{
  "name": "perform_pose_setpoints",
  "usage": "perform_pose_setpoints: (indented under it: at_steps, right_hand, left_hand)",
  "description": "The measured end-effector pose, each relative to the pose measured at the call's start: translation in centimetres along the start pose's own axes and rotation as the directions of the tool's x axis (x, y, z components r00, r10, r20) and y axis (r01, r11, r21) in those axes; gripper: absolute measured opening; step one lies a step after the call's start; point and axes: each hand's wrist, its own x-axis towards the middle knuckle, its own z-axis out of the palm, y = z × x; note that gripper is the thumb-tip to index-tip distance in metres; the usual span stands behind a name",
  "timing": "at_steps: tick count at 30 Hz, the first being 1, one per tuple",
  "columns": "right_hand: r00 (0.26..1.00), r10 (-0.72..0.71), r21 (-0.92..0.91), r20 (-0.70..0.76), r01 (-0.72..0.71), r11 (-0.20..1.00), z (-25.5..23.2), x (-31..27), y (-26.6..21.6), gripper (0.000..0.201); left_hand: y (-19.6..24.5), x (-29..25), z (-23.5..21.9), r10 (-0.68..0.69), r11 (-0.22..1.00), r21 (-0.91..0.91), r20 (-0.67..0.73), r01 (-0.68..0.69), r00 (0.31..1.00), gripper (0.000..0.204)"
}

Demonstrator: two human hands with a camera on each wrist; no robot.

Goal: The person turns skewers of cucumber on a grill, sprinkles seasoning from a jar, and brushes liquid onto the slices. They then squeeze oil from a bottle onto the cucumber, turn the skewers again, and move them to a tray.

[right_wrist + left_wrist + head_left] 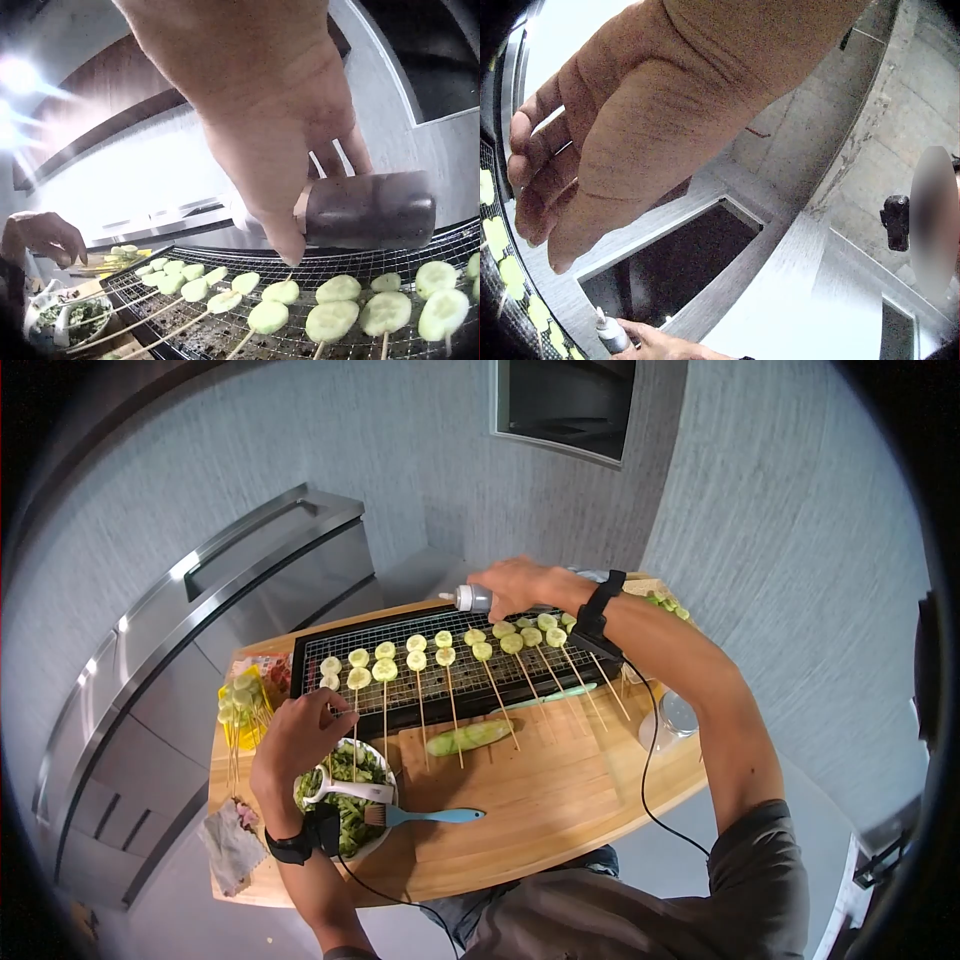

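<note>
My right hand (518, 585) grips a squeeze bottle (367, 214) with a white nozzle cap (465, 598). The bottle lies sideways over the far edge of the grill (225, 262), its nozzle pointing left. Along the wire mesh stands a row of wooden skewers, each carrying pale green cucumber slices (384, 670), with the sticks sticking out over the near edge. My left hand (305, 735) hovers with loosely bent fingers (536, 217) by the grill's near left corner, above a white bowl (388, 830) of chopped greens. Nothing shows in its palm in the left wrist view.
A white-handled tool (350, 790) and a blue basting brush (430, 815) lie across the bowl. A long green vegetable (468, 737) sits on the cutting board (520, 800). More skewers lie on a yellow packet (226, 710) at left; a clear jar (677, 715) stands at right.
</note>
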Motion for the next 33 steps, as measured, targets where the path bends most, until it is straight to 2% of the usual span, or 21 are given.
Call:
perform_pose_setpoints:
  at_steps: [1, 5, 7, 8, 10, 13, 16, 19, 23, 26, 28, 33]
  right_hand:
    - [0.999, -0.022, 0.073, -0.025, 0.024, 0.997, 0.0, -0.1, 0.3, 0.059]
    - [0.989, -0.133, 0.121, -0.067, 0.14, 0.983, -0.3, -2.2, 1.3, 0.058]
    - [0.991, -0.092, 0.017, 0.099, 0.091, 0.996, -0.8, -3.5, 1.1, 0.06]
    - [0.991, -0.087, 0.017, 0.102, 0.086, 0.996, -0.7, -3.7, 1.2, 0.06]
    - [0.998, -0.019, 0.07, 0.053, 0.016, 0.997, -0.4, -4.2, 1.7, 0.059]
    - [0.999, -0.006, 0.049, 0.047, 0.004, 0.999, 0.0, -4.5, 2.1, 0.061]
    - [0.999, -0.039, 0.033, 0.004, 0.039, 0.999, 0.9, -4.4, 2.8, 0.061]
    - [0.999, 0.016, 0.009, -0.03, -0.016, 1.0, 1.3, -4.0, 3.1, 0.066]
    - [1.0, 0.018, 0.046, 0.01, -0.018, 0.999, 1.0, -3.7, 3.3, 0.07]
    - [0.999, -0.008, -0.025, 0.038, 0.009, 1.0, 1.0, -3.7, 3.2, 0.072]
    - [0.999, 0.034, 0.126, 0.013, -0.036, 0.991, 0.9, -3.8, 3.2, 0.071]
    - [1.0, 0.028, 0.033, 0.005, -0.029, 0.999, 1.4, -3.1, 3.3, 0.071]
  left_hand:
    - [0.1, -0.1, -0.1, -0.014, 1.0, 0.004, 0.005, 0.014, 1.0, 0.023]
    - [0.1, -0.2, -0.1, 0.0, 1.0, -0.009, 0.005, 0.0, 1.0, 0.023]
    - [-0.2, -0.1, -0.1, 0.026, 1.0, -0.012, -0.001, -0.026, 1.0, 0.023]
    - [-0.1, 0.0, -0.1, 0.029, 0.999, -0.015, 0.002, -0.029, 1.0, 0.023]
    - [0.4, 0.0, -0.3, 0.014, 1.0, -0.013, 0.014, -0.014, 1.0, 0.023]
    - [1.1, -0.2, -0.3, -0.03, 0.999, 0.012, 0.027, 0.03, 0.999, 0.024]
    - [0.7, 0.0, -0.3, 0.016, 0.999, 0.035, 0.041, -0.018, 0.999, 0.024]
    - [0.6, -0.1, -0.1, 0.011, 1.0, -0.009, 0.027, -0.01, 1.0, 0.025]
    - [0.3, 0.0, 0.0, 0.003, 1.0, -0.007, 0.04, -0.003, 0.999, 0.025]
    - [0.2, 0.1, 0.1, 0.032, 1.0, -0.001, 0.036, -0.032, 0.999, 0.026]
    - [0.3, 0.1, 0.2, 0.016, 1.0, -0.015, 0.026, -0.016, 1.0, 0.026]
    - [-0.1, 0.1, 0.3, 0.034, 0.999, -0.013, 0.026, -0.033, 0.999, 0.026]
